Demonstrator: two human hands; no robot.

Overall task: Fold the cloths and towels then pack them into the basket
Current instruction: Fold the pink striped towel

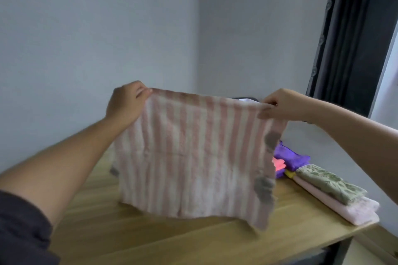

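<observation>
A pink-and-white striped towel (193, 157) with grey patches on its right side hangs spread out in the air above the wooden table (193, 241). My left hand (127, 103) pinches its top left corner. My right hand (282, 104) pinches its top right corner. The towel's lower edge hangs just over the tabletop. Behind the towel's top edge a dark rim (247, 99) shows, most of it hidden; I cannot tell whether it is the basket.
At the table's right side lies a folded stack: a green patterned cloth (329, 183) on a pale pink towel (344, 208). Purple (290, 157), bright pink (279, 164) and yellow (289, 174) cloths lie behind it. A dark curtain (353, 28) hangs at the right.
</observation>
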